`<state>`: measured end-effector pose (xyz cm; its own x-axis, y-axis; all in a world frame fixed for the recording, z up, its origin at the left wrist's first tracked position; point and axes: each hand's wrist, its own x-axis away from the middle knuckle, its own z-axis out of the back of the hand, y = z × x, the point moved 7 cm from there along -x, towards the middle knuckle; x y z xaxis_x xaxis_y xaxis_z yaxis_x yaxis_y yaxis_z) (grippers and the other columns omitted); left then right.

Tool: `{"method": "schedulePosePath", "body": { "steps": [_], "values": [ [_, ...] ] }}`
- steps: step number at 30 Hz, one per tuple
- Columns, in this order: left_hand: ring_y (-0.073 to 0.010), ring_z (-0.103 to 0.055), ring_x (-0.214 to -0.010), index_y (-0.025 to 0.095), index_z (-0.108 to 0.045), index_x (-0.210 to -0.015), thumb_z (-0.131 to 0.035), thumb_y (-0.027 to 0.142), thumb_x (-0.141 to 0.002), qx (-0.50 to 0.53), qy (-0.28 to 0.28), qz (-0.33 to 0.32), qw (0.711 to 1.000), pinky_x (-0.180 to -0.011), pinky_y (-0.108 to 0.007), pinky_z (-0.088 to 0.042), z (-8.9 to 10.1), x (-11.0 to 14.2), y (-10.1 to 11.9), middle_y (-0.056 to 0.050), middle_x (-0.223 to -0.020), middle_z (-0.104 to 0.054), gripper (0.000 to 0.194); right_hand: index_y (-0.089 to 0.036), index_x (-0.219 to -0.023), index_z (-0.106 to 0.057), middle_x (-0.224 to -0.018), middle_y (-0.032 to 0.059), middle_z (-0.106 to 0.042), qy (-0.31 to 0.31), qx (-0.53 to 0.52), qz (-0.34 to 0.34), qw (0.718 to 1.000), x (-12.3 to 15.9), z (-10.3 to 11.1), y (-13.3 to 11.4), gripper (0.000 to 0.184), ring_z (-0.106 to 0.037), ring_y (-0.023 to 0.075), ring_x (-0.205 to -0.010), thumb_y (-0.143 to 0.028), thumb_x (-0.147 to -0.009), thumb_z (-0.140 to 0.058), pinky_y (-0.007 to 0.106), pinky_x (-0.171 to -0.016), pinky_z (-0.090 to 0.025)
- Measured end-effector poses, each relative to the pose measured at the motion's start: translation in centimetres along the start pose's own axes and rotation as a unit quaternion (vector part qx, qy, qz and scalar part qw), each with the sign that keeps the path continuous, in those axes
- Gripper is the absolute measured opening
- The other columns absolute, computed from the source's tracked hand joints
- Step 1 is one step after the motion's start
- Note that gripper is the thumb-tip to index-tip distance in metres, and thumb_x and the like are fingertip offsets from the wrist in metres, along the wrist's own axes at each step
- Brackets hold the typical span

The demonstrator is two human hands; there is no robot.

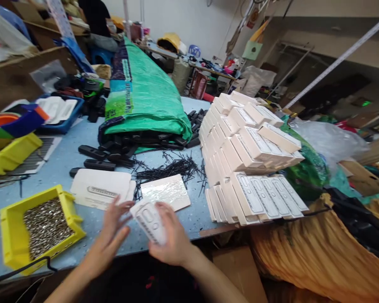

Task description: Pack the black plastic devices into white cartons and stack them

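Note:
My right hand (172, 235) is wrapped round a small white printed box (150, 222), held tilted over the table's front edge. Just left of that box, my left hand (112, 229) has its fingers apart and holds nothing. Beyond the hands lie flat white printed cards (102, 187) and a white slab with a shiny, film-like top (166, 192). Behind these are a heap of thin black pins or screws (173, 168) and several black plastic pieces (93, 152), some spilling from a green sack (151, 97).
A large stack of white boxes (252, 147) rises on the right. Yellow bin (9, 235) at the left holds many small metal parts. Behind it are another yellow bin (19, 153), tape rolls (34, 122) and a blue tray (71, 120). A person (96, 21) sits at the back.

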<state>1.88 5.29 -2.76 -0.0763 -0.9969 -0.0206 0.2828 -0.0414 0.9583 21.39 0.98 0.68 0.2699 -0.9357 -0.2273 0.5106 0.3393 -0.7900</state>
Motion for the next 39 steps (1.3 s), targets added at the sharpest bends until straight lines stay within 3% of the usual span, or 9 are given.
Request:
{"method": "schedulePosePath", "body": {
  "steps": [5, 9, 13, 16, 18, 23, 27, 32, 39],
  "values": [
    [-0.0260, -0.065, -0.084, 0.018, -0.053, -0.108, -0.053, 0.042, -0.082, -0.349, 0.147, 0.070, 0.923, -0.076, -0.045, -0.056, 12.3, -2.4, -3.6, -0.009, -0.097, -0.064, 0.036, -0.019, -0.135, -0.048, -0.116, 0.0123, -0.058, 0.266, 0.383, -0.069, 0.882, 5.3, 22.3, -2.1, 0.060, -0.056, 0.0282, -0.105, -0.036, -0.078, -0.060, 0.044, -0.092, -0.048],
    [-0.0267, -0.063, -0.079, 0.019, -0.056, -0.085, -0.035, 0.027, -0.086, -0.543, 0.022, 0.023, 0.839, -0.075, -0.047, -0.052, 14.3, -2.6, -7.8, -0.007, -0.080, -0.065, 0.022, -0.015, -0.122, -0.059, -0.112, 0.0166, -0.062, 0.279, 0.558, -0.117, 0.773, 6.4, 28.1, -0.3, 0.050, -0.057, 0.0351, -0.102, -0.042, -0.081, -0.054, 0.057, -0.093, -0.042],
    [-0.0241, -0.063, -0.076, 0.019, -0.056, -0.077, -0.032, 0.022, -0.086, -0.549, -0.005, 0.069, 0.833, -0.072, -0.037, -0.050, 13.6, -1.4, -8.9, -0.006, -0.077, -0.067, 0.026, -0.016, -0.115, -0.061, -0.114, 0.0127, -0.062, 0.322, 0.345, 0.034, 0.881, 1.6, 19.8, -0.1, 0.033, -0.058, 0.0266, -0.109, -0.027, -0.084, -0.056, 0.046, -0.097, -0.045],
    [-0.0234, -0.065, -0.078, 0.020, -0.058, -0.074, -0.033, 0.027, -0.089, -0.516, 0.001, 0.095, 0.851, -0.070, -0.034, -0.049, 13.2, -0.8, -7.1, -0.004, -0.079, -0.069, 0.030, -0.020, -0.108, -0.064, -0.104, 0.0067, -0.067, 0.053, 0.105, 0.032, 0.993, -7.2, 7.4, 3.2, 0.025, -0.064, 0.0165, -0.091, -0.023, -0.087, -0.051, 0.030, -0.083, -0.053],
    [-0.0238, -0.065, -0.082, 0.021, -0.062, -0.076, -0.035, 0.034, -0.090, -0.492, 0.018, 0.077, 0.867, -0.072, -0.033, -0.049, 13.2, -0.6, -5.7, -0.003, -0.085, -0.071, 0.033, -0.020, -0.107, -0.067, -0.103, 0.0046, -0.069, -0.084, 0.052, -0.040, 0.994, -12.9, 0.0, 5.8, 0.025, -0.065, 0.0149, -0.089, -0.021, -0.085, -0.054, 0.028, -0.086, -0.052],
    [-0.0264, -0.066, -0.087, 0.021, -0.071, -0.087, -0.045, 0.044, -0.083, -0.438, 0.102, 0.094, 0.888, -0.075, -0.033, -0.050, 14.5, 0.2, -5.6, -0.007, -0.096, -0.073, 0.035, -0.012, -0.120, -0.060, -0.128, 0.0133, -0.058, -0.056, 0.034, -0.071, 0.995, -24.4, -8.5, 7.3, 0.038, -0.052, 0.0222, -0.122, -0.021, -0.083, -0.060, 0.035, -0.107, -0.037],
    [-0.0244, -0.066, -0.092, 0.023, -0.072, -0.089, -0.050, 0.050, -0.080, -0.350, 0.188, 0.082, 0.914, -0.084, -0.033, -0.050, 16.2, 1.5, -5.8, -0.005, -0.099, -0.073, 0.036, -0.015, -0.104, -0.066, -0.111, 0.0116, -0.066, -0.059, 0.003, -0.107, 0.993, -25.1, -9.3, 8.0, 0.029, -0.058, 0.0256, -0.112, -0.014, -0.076, -0.064, 0.040, -0.104, -0.038],
    [-0.0211, -0.064, -0.082, 0.022, -0.071, -0.080, -0.066, 0.058, -0.068, -0.119, 0.263, 0.102, 0.952, -0.078, -0.032, -0.052, 15.2, 3.3, -5.9, -0.004, -0.088, -0.071, 0.039, -0.021, -0.123, -0.051, -0.104, 0.0066, -0.067, -0.052, -0.146, -0.160, 0.975, -16.8, -4.9, 10.9, 0.037, -0.066, 0.0174, -0.092, -0.035, -0.089, -0.046, 0.033, -0.085, -0.051],
    [-0.0115, -0.061, -0.067, 0.015, -0.069, -0.079, -0.086, 0.043, -0.052, 0.337, 0.117, 0.241, 0.902, -0.067, -0.024, -0.051, 0.3, 0.8, -5.1, -0.001, -0.071, -0.066, 0.042, -0.020, -0.097, -0.053, -0.076, -0.0035, -0.056, 0.109, -0.481, -0.282, 0.823, -8.7, -3.6, 9.8, 0.042, -0.053, 0.0079, -0.057, -0.037, -0.064, -0.074, 0.023, -0.059, -0.047]
  ]
}}
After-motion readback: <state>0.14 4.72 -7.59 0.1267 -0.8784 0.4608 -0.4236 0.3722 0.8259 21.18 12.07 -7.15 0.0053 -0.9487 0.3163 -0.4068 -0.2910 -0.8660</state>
